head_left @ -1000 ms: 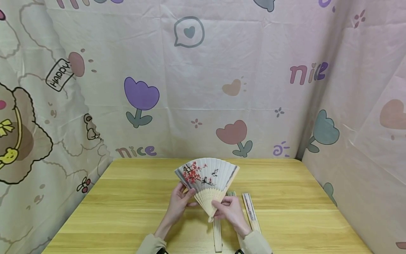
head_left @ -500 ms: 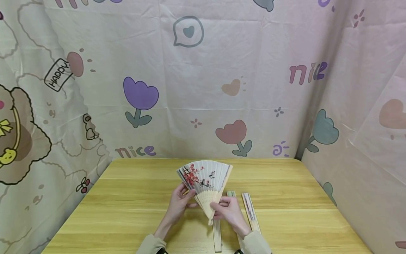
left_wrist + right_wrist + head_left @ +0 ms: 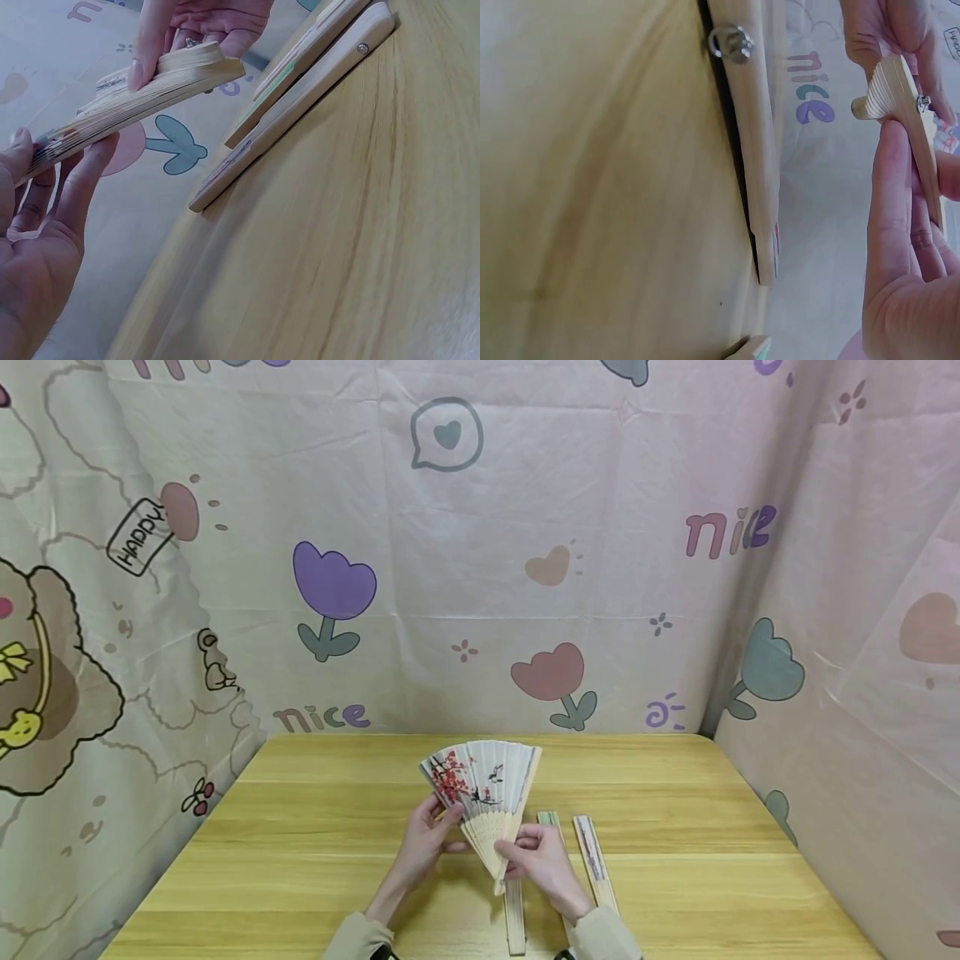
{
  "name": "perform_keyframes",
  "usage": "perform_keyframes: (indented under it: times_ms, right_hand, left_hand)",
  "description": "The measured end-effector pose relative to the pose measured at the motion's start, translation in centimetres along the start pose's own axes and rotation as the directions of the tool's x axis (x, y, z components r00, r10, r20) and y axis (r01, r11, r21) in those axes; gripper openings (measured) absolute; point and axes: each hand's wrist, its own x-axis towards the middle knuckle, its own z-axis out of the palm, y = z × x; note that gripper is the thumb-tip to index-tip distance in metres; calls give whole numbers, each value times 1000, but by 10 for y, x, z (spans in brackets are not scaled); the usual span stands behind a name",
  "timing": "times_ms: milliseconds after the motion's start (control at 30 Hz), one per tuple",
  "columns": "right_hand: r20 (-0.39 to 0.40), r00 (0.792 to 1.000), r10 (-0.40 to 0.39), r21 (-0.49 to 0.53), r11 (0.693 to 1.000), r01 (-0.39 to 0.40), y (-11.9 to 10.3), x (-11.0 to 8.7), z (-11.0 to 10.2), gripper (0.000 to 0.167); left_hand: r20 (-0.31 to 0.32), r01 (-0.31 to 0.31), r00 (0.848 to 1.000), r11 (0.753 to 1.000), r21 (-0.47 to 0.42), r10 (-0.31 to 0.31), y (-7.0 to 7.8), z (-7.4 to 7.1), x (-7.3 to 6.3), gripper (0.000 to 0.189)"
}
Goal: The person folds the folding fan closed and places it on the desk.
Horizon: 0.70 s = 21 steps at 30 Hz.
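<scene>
A partly spread folding fan [image 3: 487, 772], white with red blossoms and small birds, is held above the table with its pale slats pointing down. My left hand [image 3: 424, 839] pinches its left edge between thumb and fingers. With thumb on the front, my right hand [image 3: 542, 863] grips the slats near the pivot. In the left wrist view the fan [image 3: 124, 112] appears edge-on, its slats stacked. The right wrist view shows a metal rivet at the pivot of the fan [image 3: 906, 101]. Below it, a folded fan [image 3: 514, 920] lies on the table, its upper end hidden.
Two more folded fans lie to the right: a green-tipped fan [image 3: 548, 817], partly behind my right hand and sleeve, and a fan with a grey-patterned edge [image 3: 592, 856]. The wooden table [image 3: 300, 827] meets a printed cloth backdrop [image 3: 450, 568] behind and at both sides.
The fan has narrowed: its right edge has swung left toward the left edge, and its top sits slightly lower. My right hand has shifted slightly; my left hand stays nearly still.
</scene>
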Motion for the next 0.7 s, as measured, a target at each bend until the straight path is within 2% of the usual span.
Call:
perform_keyframes:
  times_ms: [200,400,700]
  right_hand:
    - [23,1000,-18,-24,1000,18,0,0,-1,31]
    - [23,999,-34,-40,999,35,1,0,0,29]
    - [-27,999,-46,-87,995,43,3,1,0,27]
  left_hand:
    - [7,-8,1000,1000,2,8,0,0,0,50]
    - [15,20,1000,1000,-12,-20,-1,0,0,51]
    - [56,14,998,999,38,-16,-1,0,1,49]
